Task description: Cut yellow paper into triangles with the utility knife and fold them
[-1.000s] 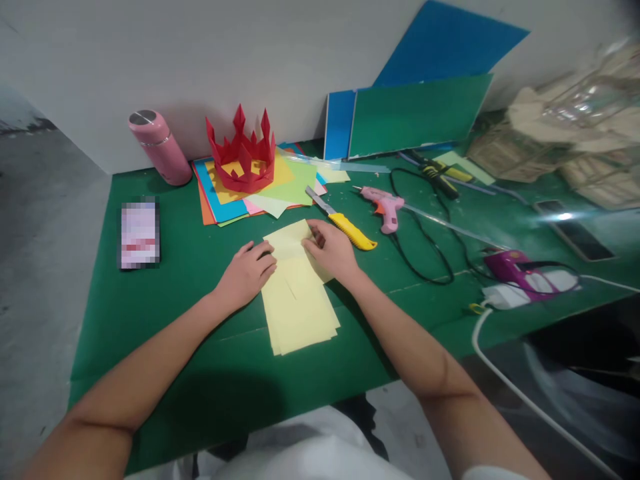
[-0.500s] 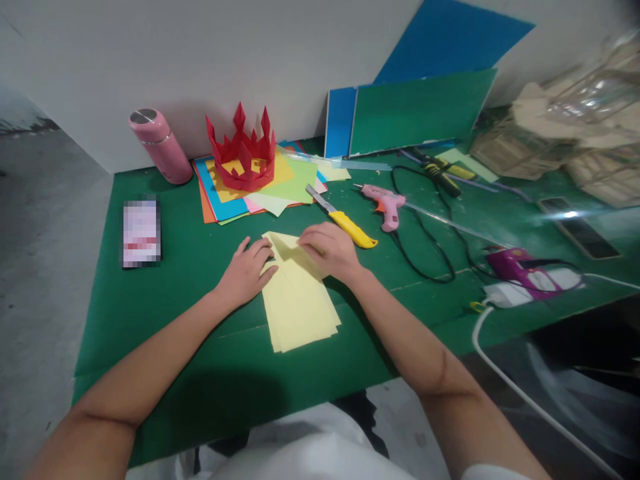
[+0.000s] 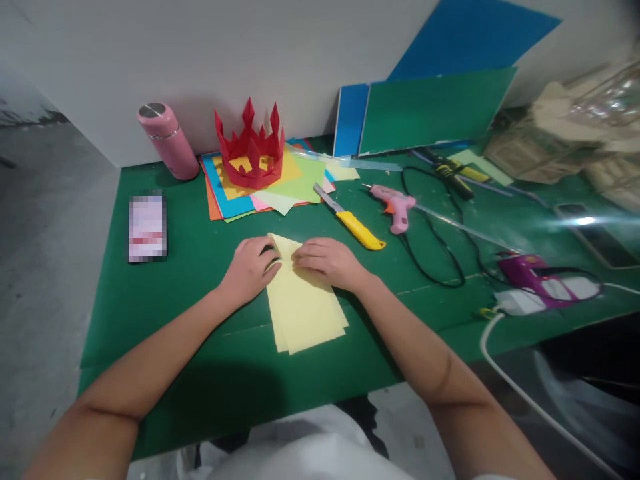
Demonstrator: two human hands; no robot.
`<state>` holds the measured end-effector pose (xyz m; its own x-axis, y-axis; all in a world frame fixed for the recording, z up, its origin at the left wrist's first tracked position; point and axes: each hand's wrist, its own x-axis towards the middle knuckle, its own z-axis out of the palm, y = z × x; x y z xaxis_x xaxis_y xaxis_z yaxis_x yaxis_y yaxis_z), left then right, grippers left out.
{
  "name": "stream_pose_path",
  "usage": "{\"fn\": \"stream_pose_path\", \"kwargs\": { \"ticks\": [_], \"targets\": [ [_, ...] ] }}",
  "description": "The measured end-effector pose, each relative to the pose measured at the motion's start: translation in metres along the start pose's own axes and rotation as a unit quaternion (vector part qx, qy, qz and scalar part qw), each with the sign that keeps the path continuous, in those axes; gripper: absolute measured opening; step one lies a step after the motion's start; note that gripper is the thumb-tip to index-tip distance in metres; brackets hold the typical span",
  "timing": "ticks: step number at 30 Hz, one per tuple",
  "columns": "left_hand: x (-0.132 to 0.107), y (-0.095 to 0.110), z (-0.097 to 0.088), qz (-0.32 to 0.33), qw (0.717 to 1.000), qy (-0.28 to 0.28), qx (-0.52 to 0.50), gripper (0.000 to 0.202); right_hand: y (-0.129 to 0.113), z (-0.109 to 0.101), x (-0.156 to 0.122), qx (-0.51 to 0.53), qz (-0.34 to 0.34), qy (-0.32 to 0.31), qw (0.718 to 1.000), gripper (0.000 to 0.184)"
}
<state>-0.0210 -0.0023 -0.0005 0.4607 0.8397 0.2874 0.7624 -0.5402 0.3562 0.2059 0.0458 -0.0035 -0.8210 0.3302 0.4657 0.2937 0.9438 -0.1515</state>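
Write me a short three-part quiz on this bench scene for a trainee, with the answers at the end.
1. True or false: the left grip and the right grip are both at the yellow paper.

2. Which thing sits on top of the coloured sheets?
A) The pink flask
B) The red crown
C) The glue gun

3. Fill in the missing word: the utility knife has its blade showing and a ____ handle.

Key:
1. True: both have fingers at its upper part.
2. B
3. Yellow
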Motion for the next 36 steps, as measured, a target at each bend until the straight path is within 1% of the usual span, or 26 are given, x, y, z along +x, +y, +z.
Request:
{"fn": "stream_pose_path", "kwargs": {
  "ticks": [4,9,13,19,23,30,36],
  "targets": [
    [-0.0004,0.0005,0.0002,-0.001,1.000,0.010,0.021,0.019,-0.0014,-0.0023,0.0014,0.026,-0.010,0.008,1.000,0.020],
    [-0.0006,0.0003,0.0001,0.008,1.000,-0.021,0.000,0.017,0.0003,-0.0005,-0.0015,0.044,0.016,-0.017,0.999,0.021],
    [-0.0008,-0.0013,0.0006,0.004,0.999,-0.036,-0.004,0.017,0.0001,-0.0007,-0.0018,0.052,0.028,-0.017,0.998,0.020],
    [-0.0012,-0.0030,0.0023,0.009,0.999,-0.030,-0.004,0.016,-0.0016,-0.0042,0.0003,0.069,0.050,-0.025,0.996,0.022],
    [-0.0013,-0.0029,0.0037,0.003,1.000,-0.023,-0.001,0.014,-0.0005,-0.0041,-0.0009,0.065,0.046,-0.028,0.996,0.023],
    [0.0006,-0.0005,-0.0015,0.010,0.999,-0.040,0.012,0.014,-0.0002,-0.0052,-0.0013,0.073,0.054,-0.030,0.995,0.022],
    [-0.0007,0.0003,-0.0018,0.005,1.000,-0.029,0.009,0.016,0.0024,-0.0028,-0.0026,0.098,0.048,-0.023,0.994,0.019]
  ]
}}
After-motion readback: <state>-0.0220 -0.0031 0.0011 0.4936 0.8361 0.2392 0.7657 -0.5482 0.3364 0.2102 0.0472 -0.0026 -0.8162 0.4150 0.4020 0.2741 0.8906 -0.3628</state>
